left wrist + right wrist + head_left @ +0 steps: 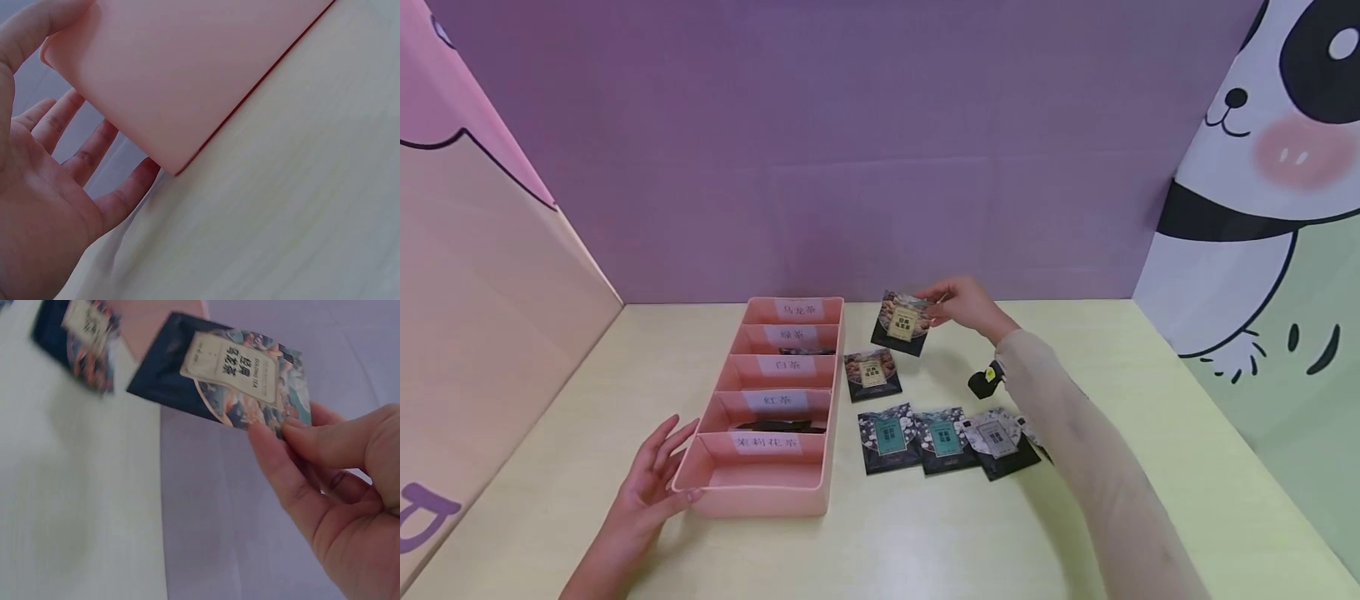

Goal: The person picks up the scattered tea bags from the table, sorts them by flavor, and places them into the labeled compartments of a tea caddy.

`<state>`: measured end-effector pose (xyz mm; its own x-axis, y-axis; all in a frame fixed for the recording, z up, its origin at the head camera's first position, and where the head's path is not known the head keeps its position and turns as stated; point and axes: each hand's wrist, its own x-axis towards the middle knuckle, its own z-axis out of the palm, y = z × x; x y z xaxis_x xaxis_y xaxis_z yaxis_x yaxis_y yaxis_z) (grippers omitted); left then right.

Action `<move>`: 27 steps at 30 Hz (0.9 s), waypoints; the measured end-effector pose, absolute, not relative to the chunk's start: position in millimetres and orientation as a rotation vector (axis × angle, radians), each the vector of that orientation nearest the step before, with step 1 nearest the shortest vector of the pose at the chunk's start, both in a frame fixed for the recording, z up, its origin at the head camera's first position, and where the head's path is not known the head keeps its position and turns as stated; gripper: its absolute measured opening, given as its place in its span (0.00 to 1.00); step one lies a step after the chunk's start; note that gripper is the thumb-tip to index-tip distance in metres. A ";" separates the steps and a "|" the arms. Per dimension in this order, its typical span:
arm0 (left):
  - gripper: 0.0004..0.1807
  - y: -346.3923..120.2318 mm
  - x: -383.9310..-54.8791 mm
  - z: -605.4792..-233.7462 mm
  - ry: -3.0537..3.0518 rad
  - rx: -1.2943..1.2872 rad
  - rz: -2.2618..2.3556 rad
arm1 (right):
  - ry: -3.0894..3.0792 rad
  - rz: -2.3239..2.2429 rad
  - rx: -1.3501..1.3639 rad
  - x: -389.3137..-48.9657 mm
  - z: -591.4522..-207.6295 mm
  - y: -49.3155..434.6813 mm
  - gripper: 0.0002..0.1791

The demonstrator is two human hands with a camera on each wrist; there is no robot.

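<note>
Between its thumb and fingers my right hand (964, 307) pinches the edge of a dark oolong tea sachet (215, 372) with a cream label. The sachet is raised near the table's back edge, right of a pink divided box (752, 502). A matching oolong sachet (872, 375) lies beside the box. At the box's near left corner, my left hand (651, 483) has its thumb against the front and its other fingers extended along the side. The left wrist view shows these fingers (81, 159) spread, with tips at the box wall.
Two teal-labelled sachets (889, 440) lie right of the box, beside a grey-labelled sachet (997, 442) that overlaps another. Labelled compartments run along the box; dark packets (782, 426) show in two of them. A purple wall (880, 167) stands behind the table.
</note>
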<state>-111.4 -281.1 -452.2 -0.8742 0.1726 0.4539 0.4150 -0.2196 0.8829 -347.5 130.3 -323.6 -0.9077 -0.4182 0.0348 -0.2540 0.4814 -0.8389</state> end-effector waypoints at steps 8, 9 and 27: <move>0.50 -279.7 -112.8 -451.4 -1.862 -0.679 -2.229 | 2.586 -1.515 -0.586 -348.8 -309.6 102.3 0.17; 0.50 -279.5 -112.7 -451.9 -1.853 -0.688 -2.233 | 2.579 -1.533 -0.587 -348.2 -308.9 99.2 0.17; 0.50 -282.6 -111.6 -456.3 -1.859 -0.724 -2.256 | 2.523 -1.902 -0.753 -345.8 -325.3 39.7 0.15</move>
<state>-111.6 -282.6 -456.3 -0.8766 0.1982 0.4386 0.3925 -0.2330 0.8897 -345.8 39.7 -325.3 -0.8872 -0.2968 0.3533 -0.4213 0.2090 -0.8825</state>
